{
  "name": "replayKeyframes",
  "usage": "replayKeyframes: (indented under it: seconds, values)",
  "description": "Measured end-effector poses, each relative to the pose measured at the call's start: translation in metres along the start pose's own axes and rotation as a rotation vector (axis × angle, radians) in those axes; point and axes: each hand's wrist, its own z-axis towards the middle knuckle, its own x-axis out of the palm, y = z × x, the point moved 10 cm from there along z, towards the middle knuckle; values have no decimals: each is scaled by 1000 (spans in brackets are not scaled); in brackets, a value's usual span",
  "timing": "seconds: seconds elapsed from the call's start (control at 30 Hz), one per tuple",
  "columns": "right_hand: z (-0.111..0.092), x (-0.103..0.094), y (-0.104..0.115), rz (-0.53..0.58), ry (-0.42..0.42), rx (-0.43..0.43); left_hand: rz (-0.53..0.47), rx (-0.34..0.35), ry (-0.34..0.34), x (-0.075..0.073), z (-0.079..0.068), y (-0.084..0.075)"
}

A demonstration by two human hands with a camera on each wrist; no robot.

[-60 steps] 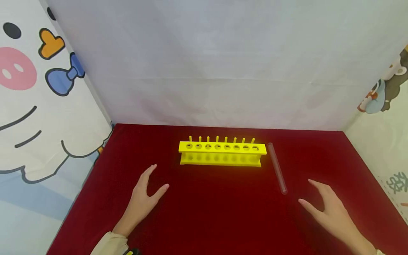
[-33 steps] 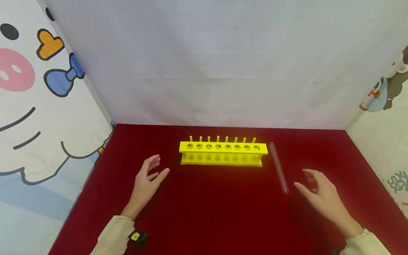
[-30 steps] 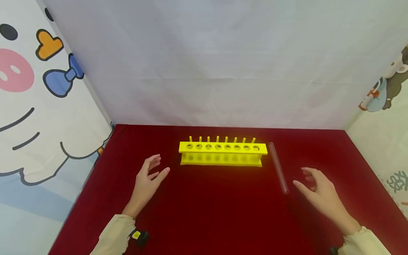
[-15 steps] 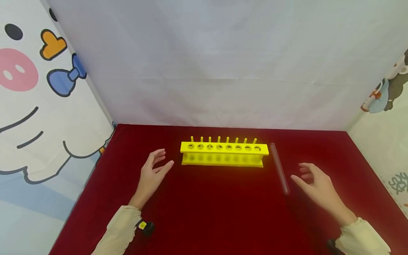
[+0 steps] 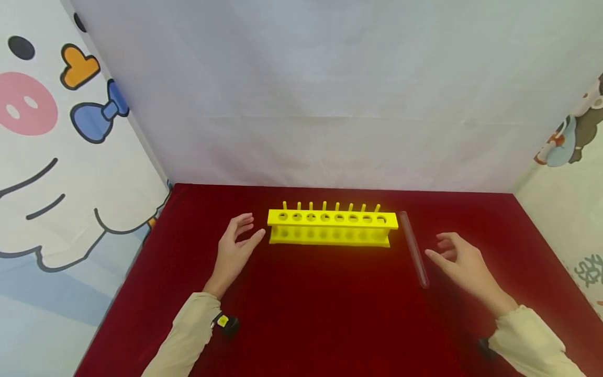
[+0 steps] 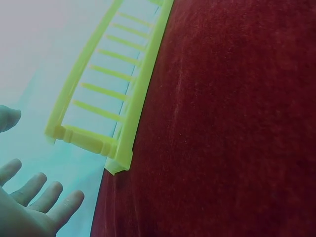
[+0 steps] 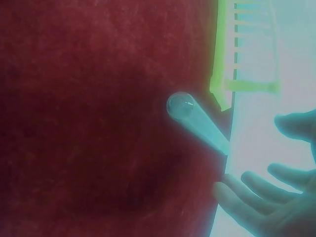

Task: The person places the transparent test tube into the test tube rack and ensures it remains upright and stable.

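A yellow test tube rack (image 5: 332, 228) stands near the back of the table, with a row of round holes on top and pegs along its rear. Just right of it lies a clear test tube (image 5: 414, 250), its rounded end toward the front. My left hand (image 5: 234, 251) hovers beside the rack's left end, fingers loosely bent and holding nothing; the left wrist view has the rack (image 6: 133, 94) beyond those fingertips. To the right of the tube, my right hand (image 5: 464, 264) is held with thumb and fingers apart. In the right wrist view the tube (image 7: 202, 123) lies near its fingers.
Dark red cloth (image 5: 330, 314) covers the table. A pale sheet (image 5: 330, 94) rises behind it, and a cartoon-printed sheet (image 5: 70, 173) hangs along the left. Another printed sheet (image 5: 565, 214) is on the right. A black wrist device (image 5: 230, 323) sits below the left sleeve.
Both hands have moved forward and inward, the left toward the rack's left end, the right toward the test tube. Their fingers have bent a little. Rack and tube stay in place.
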Motion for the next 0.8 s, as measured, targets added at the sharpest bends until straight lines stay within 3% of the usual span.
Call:
replayKeyframes:
  seconds: [0.43,0.8]
  values:
    - [21,0,-1,-28,18,17,9,7,-19,8,13,7]
    - [34,10,-10,23,112,95,-40,31,41,15,18,-10]
